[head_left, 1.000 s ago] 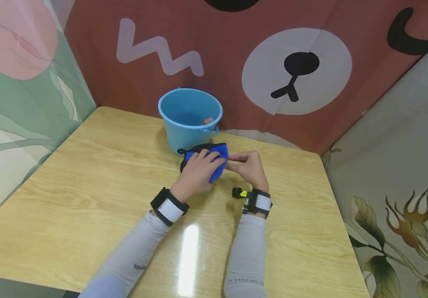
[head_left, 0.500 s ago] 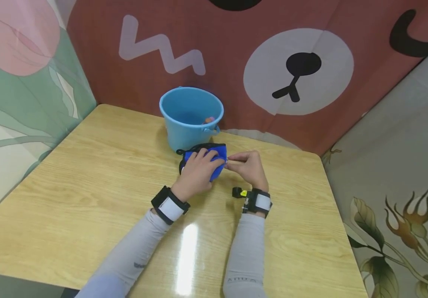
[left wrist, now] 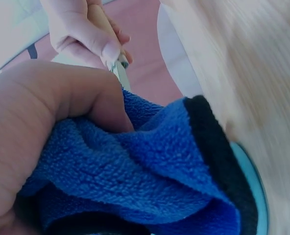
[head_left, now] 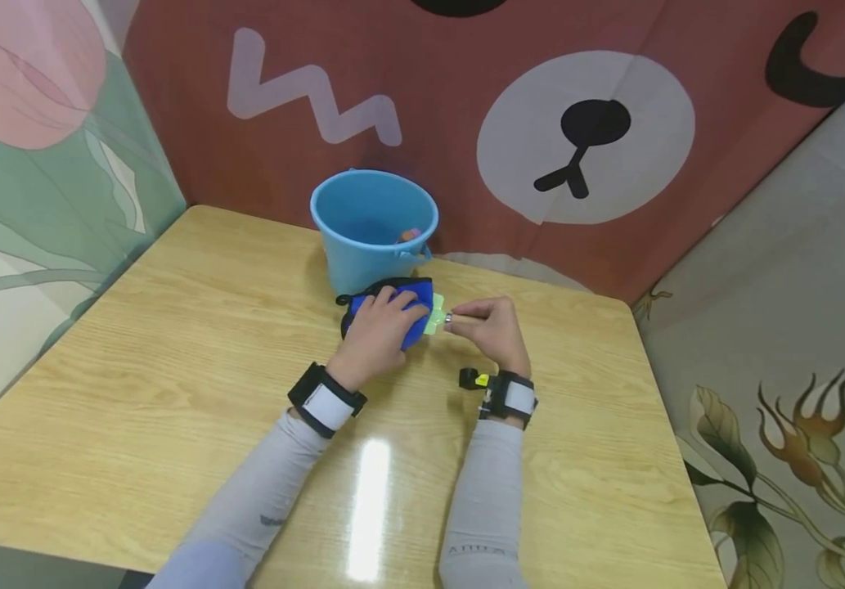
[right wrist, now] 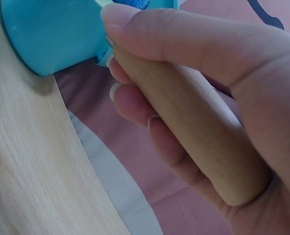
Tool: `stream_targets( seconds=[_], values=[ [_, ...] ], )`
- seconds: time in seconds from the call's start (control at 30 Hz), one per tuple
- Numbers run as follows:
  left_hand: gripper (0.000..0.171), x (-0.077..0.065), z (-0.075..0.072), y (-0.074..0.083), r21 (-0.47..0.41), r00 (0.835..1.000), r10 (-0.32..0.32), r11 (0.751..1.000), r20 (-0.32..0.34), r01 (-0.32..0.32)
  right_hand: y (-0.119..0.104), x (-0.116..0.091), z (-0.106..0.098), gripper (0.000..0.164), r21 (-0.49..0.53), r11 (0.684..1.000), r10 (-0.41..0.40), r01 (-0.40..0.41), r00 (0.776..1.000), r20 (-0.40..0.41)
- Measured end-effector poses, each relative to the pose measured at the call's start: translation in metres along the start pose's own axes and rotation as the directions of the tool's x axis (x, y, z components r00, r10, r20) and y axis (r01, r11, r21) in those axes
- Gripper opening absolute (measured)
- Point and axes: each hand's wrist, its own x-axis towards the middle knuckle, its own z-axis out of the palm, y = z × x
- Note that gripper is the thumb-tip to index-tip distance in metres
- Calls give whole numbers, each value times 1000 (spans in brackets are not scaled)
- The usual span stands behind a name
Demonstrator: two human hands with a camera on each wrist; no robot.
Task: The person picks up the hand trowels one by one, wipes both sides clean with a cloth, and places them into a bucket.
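My left hand (head_left: 370, 339) grips a bunched blue fleecy cloth (left wrist: 120, 161) with black edging and a small black loop. My right hand (head_left: 494, 331) holds a tool by its thick wooden handle (right wrist: 189, 127), fingers curled round it and thumb along the top. A silvery collar joins the handle to a flat, pale green head (head_left: 434, 315). Part of that head sticks out of the cloth's right side; the cloth hides the rest, so I cannot tell its full shape. Both hands are just in front of the blue bucket.
A light blue bucket (head_left: 352, 266) stands at the back of the wooden table (head_left: 172, 360), with a small orange-pink thing (head_left: 409, 236) inside near its right rim. Behind the table hangs a reddish-brown cloth (head_left: 451, 106) with a bear face. Patterned cloths hang on both sides.
My left hand and the blue cloth have shifted slightly left. The pale green head, covered before, now shows between the cloth and my right hand, which has stayed nearly in place.
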Motion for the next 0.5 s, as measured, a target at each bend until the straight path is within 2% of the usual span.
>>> stream_targets(
  seconds=[0.23, 0.5],
  values=[
    [62, 1, -2, -13, -27, 999, -10, 1000, -42, 9, 2, -2, -3, 18, -8, 1000, 7, -7, 1000, -14],
    [60, -1, -8, -28, -84, 998, -51, 995, -34, 48, 4, -4, -5, 19, -1, 1000, 15, -15, 1000, -17]
  ],
)
